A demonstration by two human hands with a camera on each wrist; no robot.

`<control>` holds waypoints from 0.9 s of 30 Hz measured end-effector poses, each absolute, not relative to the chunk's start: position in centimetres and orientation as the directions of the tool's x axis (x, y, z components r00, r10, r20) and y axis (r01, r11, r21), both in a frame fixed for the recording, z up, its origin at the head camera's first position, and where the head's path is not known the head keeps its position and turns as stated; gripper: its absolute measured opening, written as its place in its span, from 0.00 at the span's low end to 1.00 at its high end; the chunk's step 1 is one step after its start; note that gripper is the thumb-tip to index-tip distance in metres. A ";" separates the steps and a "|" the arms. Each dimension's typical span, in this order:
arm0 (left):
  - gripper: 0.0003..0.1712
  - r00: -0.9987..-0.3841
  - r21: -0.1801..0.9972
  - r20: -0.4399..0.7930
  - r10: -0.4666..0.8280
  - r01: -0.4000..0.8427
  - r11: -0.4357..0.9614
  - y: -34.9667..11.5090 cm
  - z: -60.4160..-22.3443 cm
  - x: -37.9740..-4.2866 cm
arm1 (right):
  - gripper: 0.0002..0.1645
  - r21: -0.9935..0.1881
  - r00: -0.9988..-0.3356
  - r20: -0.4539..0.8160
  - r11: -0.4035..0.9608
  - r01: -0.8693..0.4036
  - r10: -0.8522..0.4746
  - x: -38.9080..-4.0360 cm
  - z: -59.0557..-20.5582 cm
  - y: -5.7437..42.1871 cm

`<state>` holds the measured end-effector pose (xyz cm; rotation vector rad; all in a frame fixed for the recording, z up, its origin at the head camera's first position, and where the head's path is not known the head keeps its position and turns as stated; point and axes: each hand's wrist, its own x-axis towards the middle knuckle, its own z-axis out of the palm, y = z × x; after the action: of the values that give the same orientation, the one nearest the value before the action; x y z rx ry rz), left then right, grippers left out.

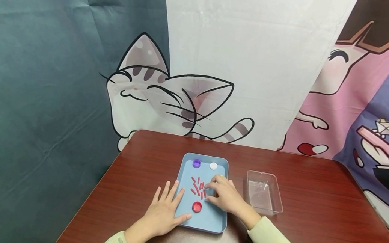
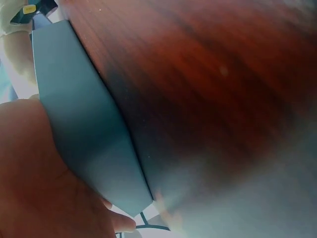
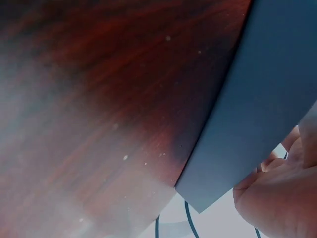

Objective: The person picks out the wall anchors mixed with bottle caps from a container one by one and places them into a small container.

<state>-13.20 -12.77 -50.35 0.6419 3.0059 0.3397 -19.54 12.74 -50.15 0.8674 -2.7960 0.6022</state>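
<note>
A shallow blue tray (image 1: pixel 212 222) lies on the table, with several thin red sticks (image 1: pixel 197 190) scattered across its middle. My left hand (image 1: pixel 163 212) is spread over the tray's left edge, its thumb across the near left corner. Over the right side of the tray, my right hand (image 1: pixel 225 196) bends its fingers down at the sticks, with a gap between thumb and forefinger. A round red cap (image 1: pixel 196 207) lies just nearer than the sticks. At the tray's far end are a purple cap (image 1: pixel 196 164) and a white one (image 1: pixel 213 166).
To the right of the tray stands a clear plastic box (image 1: pixel 264 196). The brown wooden table (image 1: pixel 314 205) ends at the back against a printed cloth (image 1: pixel 264 47). Both wrist views show the tray's outer wall (image 3: pixel 247 109) close up.
</note>
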 end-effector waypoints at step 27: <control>0.51 -0.911 0.214 0.000 0.413 0.404 0.889 -12.7 -50.6 -13.4 | 0.16 -0.280 -0.829 0.216 0.780 -0.559 -0.516 -20.4 -50.5 12.2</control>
<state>-13.36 -12.71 -50.55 0.6510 3.0094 0.3263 -20.40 12.21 -50.52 0.8625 -2.8427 0.5084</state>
